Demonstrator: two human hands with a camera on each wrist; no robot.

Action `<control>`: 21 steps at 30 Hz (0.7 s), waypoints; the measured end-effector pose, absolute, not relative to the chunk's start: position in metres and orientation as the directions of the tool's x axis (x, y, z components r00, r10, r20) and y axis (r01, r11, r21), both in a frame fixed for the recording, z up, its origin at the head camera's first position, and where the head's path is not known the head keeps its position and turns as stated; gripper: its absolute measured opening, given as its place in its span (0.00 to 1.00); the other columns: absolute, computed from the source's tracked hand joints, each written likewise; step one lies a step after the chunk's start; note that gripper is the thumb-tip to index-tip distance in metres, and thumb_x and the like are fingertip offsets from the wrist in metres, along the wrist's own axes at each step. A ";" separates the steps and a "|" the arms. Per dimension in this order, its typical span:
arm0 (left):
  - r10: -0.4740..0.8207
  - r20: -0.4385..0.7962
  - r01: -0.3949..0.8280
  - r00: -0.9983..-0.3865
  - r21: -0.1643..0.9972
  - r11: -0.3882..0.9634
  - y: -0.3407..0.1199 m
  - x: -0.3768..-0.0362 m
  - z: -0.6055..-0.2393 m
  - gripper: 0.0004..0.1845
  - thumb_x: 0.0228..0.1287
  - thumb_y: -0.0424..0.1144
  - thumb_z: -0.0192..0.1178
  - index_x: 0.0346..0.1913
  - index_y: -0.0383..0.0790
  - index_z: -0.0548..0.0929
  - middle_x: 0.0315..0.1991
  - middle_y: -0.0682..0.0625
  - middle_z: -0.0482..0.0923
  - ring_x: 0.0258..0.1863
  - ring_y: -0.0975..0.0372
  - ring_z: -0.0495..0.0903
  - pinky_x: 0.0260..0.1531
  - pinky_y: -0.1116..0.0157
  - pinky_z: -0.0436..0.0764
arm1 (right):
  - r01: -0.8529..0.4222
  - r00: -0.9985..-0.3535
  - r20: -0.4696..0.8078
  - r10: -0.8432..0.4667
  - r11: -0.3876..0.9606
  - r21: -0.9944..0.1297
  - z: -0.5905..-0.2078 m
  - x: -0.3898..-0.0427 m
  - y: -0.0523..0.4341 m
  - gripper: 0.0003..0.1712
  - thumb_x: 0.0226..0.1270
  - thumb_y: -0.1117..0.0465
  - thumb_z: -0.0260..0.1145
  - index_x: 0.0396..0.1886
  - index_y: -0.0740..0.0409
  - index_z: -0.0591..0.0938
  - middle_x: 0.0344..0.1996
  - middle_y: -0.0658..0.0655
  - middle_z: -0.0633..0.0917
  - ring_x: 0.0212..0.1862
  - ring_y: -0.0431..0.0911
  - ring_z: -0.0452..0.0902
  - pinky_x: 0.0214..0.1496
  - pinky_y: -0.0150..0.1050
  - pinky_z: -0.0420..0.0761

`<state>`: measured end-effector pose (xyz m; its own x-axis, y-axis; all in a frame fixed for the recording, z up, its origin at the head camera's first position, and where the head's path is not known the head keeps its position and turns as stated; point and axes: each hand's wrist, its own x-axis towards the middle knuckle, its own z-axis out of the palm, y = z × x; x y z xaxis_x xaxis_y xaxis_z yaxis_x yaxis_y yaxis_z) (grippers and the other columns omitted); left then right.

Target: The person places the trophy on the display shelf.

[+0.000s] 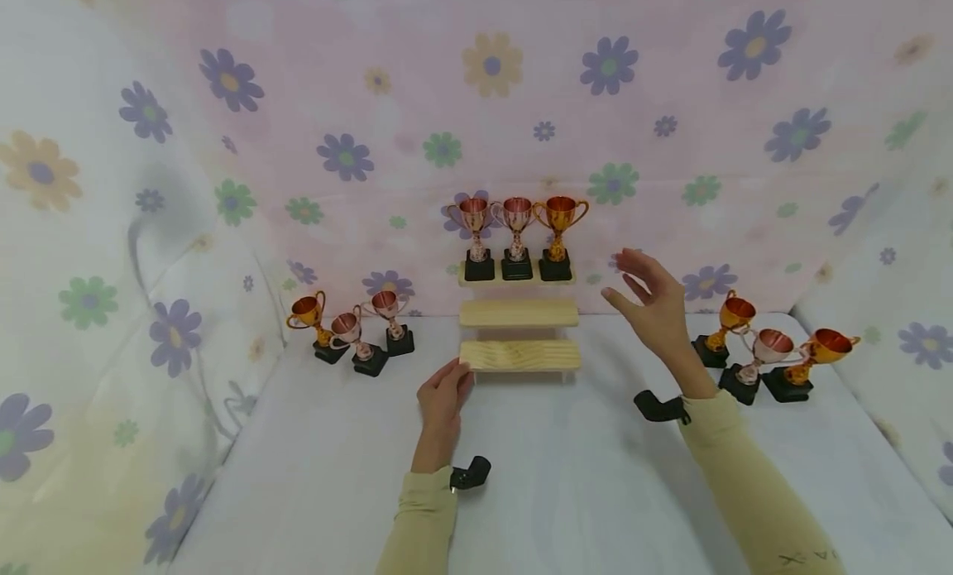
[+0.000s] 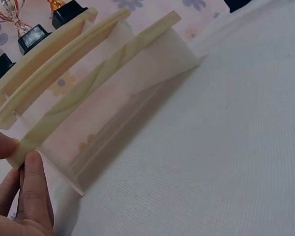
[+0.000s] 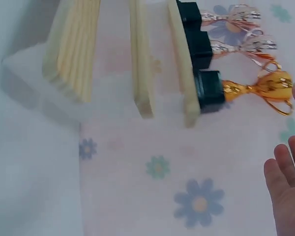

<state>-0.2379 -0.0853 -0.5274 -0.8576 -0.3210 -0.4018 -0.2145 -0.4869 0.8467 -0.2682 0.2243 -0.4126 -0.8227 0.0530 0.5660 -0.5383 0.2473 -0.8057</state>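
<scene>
Left trophies [image 1: 348, 331] are grouped on the worktop [image 1: 558, 476]. By the left hand [image 1: 442, 397], the stand [image 1: 519, 356] is pinched at its lowest step's left end. Three top trophies [image 1: 517, 265] are borne above. The right hand [image 1: 655, 306] is raised, fingers parted, between these and right trophies [image 1: 770, 345].

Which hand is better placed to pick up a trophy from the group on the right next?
Probably the right hand: it holds nothing and is much nearer those right-side trophies. The left hand pinches the left end of the lowest wooden step.
</scene>
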 end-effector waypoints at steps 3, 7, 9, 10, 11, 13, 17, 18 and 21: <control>-0.321 -0.409 -0.217 -0.854 0.842 -0.495 -0.085 -0.240 -0.526 0.18 0.63 0.28 0.68 0.56 0.29 0.83 0.52 0.38 0.81 0.42 0.60 0.85 0.46 0.67 0.87 | -0.567 -0.790 0.610 0.054 0.313 -0.762 -0.405 -0.243 0.243 0.35 0.58 0.81 0.71 0.67 0.69 0.74 0.60 0.44 0.81 0.63 0.35 0.75 0.68 0.29 0.74; -0.320 -0.411 -0.218 -0.854 0.840 -0.497 -0.084 -0.241 -0.528 0.19 0.64 0.29 0.68 0.57 0.30 0.83 0.53 0.38 0.81 0.43 0.60 0.85 0.47 0.67 0.87 | -0.610 -0.723 0.685 0.092 0.381 -0.695 -0.402 -0.216 0.275 0.35 0.53 0.87 0.69 0.63 0.75 0.75 0.59 0.42 0.82 0.62 0.35 0.76 0.67 0.26 0.74; -0.326 -0.409 -0.215 -0.853 0.842 -0.494 -0.085 -0.241 -0.529 0.19 0.63 0.29 0.68 0.57 0.30 0.83 0.53 0.38 0.81 0.42 0.60 0.85 0.47 0.68 0.87 | -0.599 -0.698 0.702 0.139 0.424 -0.679 -0.403 -0.205 0.293 0.35 0.51 0.87 0.69 0.62 0.75 0.76 0.58 0.43 0.82 0.62 0.34 0.76 0.66 0.25 0.74; -0.325 -0.410 -0.216 -0.852 0.842 -0.495 -0.084 -0.241 -0.528 0.18 0.63 0.29 0.68 0.56 0.30 0.84 0.52 0.38 0.81 0.42 0.61 0.85 0.46 0.68 0.87 | -0.589 -0.686 0.707 0.171 0.438 -0.679 -0.408 -0.203 0.305 0.35 0.50 0.87 0.69 0.62 0.74 0.77 0.58 0.45 0.83 0.56 0.33 0.79 0.65 0.24 0.75; -0.323 -0.409 -0.214 -0.853 0.841 -0.497 -0.084 -0.241 -0.528 0.18 0.63 0.28 0.68 0.56 0.29 0.84 0.52 0.38 0.82 0.41 0.61 0.85 0.46 0.68 0.87 | -0.579 -0.671 0.712 0.206 0.454 -0.677 -0.410 -0.199 0.314 0.35 0.50 0.87 0.70 0.62 0.73 0.78 0.57 0.45 0.83 0.56 0.33 0.79 0.65 0.24 0.74; -0.319 -0.406 -0.212 -0.856 0.840 -0.500 -0.082 -0.241 -0.527 0.18 0.63 0.28 0.68 0.56 0.29 0.83 0.50 0.39 0.82 0.40 0.61 0.85 0.45 0.68 0.87 | -0.543 -0.643 0.715 0.275 0.494 -0.679 -0.413 -0.190 0.330 0.34 0.50 0.86 0.70 0.61 0.73 0.78 0.56 0.44 0.83 0.55 0.32 0.79 0.67 0.25 0.73; -0.315 -0.399 -0.206 -0.861 0.840 -0.502 -0.082 -0.241 -0.525 0.19 0.63 0.28 0.68 0.56 0.28 0.83 0.49 0.39 0.82 0.40 0.61 0.85 0.46 0.68 0.87 | -0.470 -0.563 0.695 0.448 0.518 -0.715 -0.419 -0.173 0.343 0.30 0.53 0.82 0.69 0.59 0.72 0.80 0.52 0.39 0.82 0.59 0.34 0.76 0.71 0.30 0.71; -0.318 -0.397 -0.204 -0.861 0.841 -0.500 -0.082 -0.241 -0.525 0.18 0.63 0.28 0.68 0.56 0.28 0.83 0.49 0.39 0.82 0.40 0.61 0.85 0.46 0.68 0.87 | -0.446 -0.548 0.681 0.486 0.519 -0.729 -0.421 -0.169 0.343 0.29 0.55 0.80 0.69 0.59 0.71 0.80 0.52 0.38 0.80 0.59 0.35 0.75 0.71 0.31 0.71; -0.321 -0.402 -0.211 -0.858 0.844 -0.494 -0.084 -0.239 -0.526 0.18 0.63 0.28 0.67 0.57 0.28 0.83 0.50 0.39 0.82 0.40 0.61 0.85 0.47 0.68 0.87 | -0.361 -0.515 0.626 0.585 0.515 -0.778 -0.436 -0.159 0.345 0.29 0.58 0.76 0.69 0.61 0.65 0.79 0.52 0.34 0.75 0.60 0.35 0.72 0.72 0.32 0.71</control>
